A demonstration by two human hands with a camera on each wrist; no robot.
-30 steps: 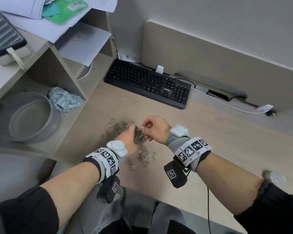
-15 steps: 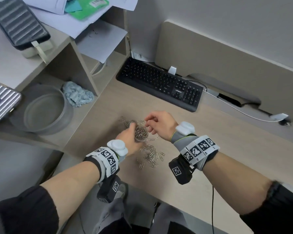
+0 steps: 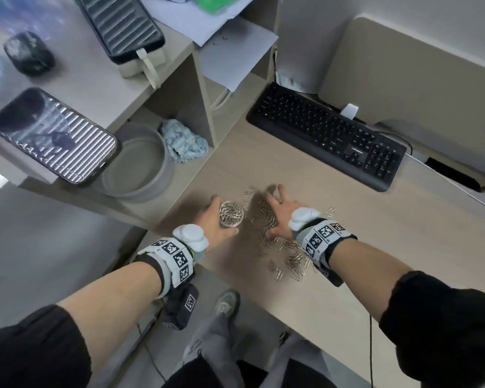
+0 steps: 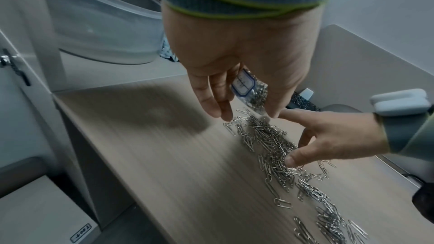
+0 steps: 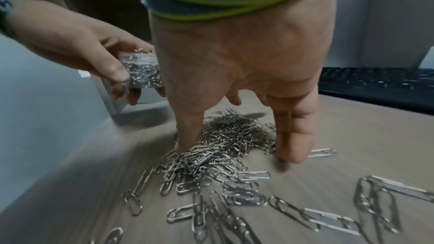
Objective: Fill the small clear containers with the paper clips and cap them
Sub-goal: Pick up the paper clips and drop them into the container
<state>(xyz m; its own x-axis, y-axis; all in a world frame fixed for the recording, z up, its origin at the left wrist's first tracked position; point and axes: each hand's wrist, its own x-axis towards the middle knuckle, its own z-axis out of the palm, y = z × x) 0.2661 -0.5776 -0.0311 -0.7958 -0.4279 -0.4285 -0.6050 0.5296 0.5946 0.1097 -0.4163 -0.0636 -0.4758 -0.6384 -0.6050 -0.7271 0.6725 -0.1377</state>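
Note:
A small clear container (image 3: pixel 231 215), packed with silver paper clips and bearing a blue-edged label (image 4: pixel 244 83), is gripped in my left hand (image 3: pixel 209 219) just above the desk, open top facing up with no cap on it. To its right lies a loose pile of paper clips (image 3: pixel 263 217) that trails toward me. My right hand (image 3: pixel 281 212) is spread over the pile. Its thumb (image 5: pixel 187 136) digs into the clips and its straight fingertips (image 5: pixel 293 147) touch the desk on the other side. No cap shows in any view.
A black keyboard (image 3: pixel 328 135) lies behind the pile. On the lower shelf to the left stand a grey round tub (image 3: pixel 140 169) and a blue cloth (image 3: pixel 184 145). A phone (image 3: pixel 53 135) lies on the upper shelf. The desk's front edge (image 3: pixel 263 298) runs close under my wrists.
My right hand has left the container's mouth and dropped onto the pile with fingers spread. My left hand has shifted the filled container to the left.

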